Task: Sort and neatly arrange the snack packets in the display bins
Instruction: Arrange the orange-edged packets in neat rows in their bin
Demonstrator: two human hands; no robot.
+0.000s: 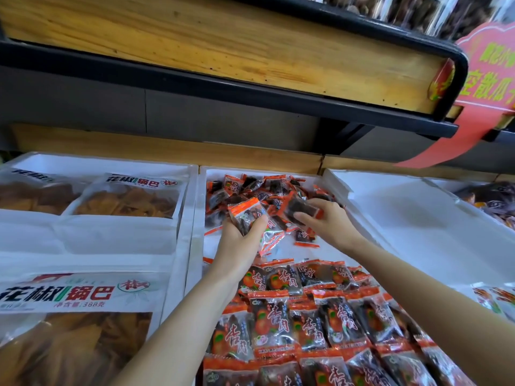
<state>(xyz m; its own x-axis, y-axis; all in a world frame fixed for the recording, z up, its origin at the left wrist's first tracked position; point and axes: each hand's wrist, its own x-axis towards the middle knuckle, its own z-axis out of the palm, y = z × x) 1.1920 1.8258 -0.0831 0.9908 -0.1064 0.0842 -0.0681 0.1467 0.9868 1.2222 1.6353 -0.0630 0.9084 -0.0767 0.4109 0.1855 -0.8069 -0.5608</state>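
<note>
Snack packets [264,190] sit jumbled at the far end of the middle bin [198,218]. Right grip [326,221] pinches one on that heap, left grip [239,240] clutches a bunch just beside, so right's nearer.

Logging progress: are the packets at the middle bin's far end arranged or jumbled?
Jumbled. The far packets lie heaped at mixed angles; the near packets sit in neat rows.
</note>
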